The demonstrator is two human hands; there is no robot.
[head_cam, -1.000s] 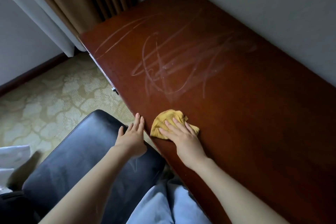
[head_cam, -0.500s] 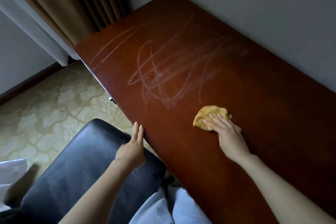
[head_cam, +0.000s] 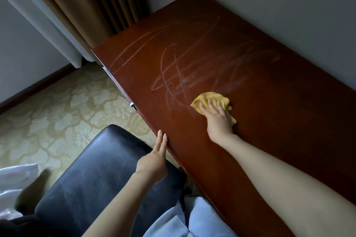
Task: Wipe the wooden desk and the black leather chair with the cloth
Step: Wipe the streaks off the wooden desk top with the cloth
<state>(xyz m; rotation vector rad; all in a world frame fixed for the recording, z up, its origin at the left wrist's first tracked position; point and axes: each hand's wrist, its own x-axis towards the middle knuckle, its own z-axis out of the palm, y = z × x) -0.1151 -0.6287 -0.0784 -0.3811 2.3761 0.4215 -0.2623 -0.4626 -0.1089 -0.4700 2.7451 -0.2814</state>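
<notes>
A long reddish-brown wooden desk (head_cam: 269,113) runs from lower right to the far corner, with pale wipe streaks across its middle. My right hand (head_cam: 217,119) presses flat on a crumpled yellow cloth (head_cam: 207,98) on the desk, just below the streaks. My left hand (head_cam: 154,159) has straight fingers touching the desk's front edge, above the black leather chair (head_cam: 92,179). The chair stands tucked close to the desk at lower left, with a dusty sheen on its seat.
Brown curtains (head_cam: 86,5) hang at the desk's far left end. A grey wall (head_cam: 289,5) borders the desk's far side. Patterned beige carpet (head_cam: 57,106) covers the floor to the left. White fabric (head_cam: 13,183) lies at the left edge. Light blue clothing (head_cam: 192,221) shows at the bottom.
My right hand slid the cloth from the desk's near edge toward its middle and the streaks. My left hand stayed at the desk edge. The camera view shifted.
</notes>
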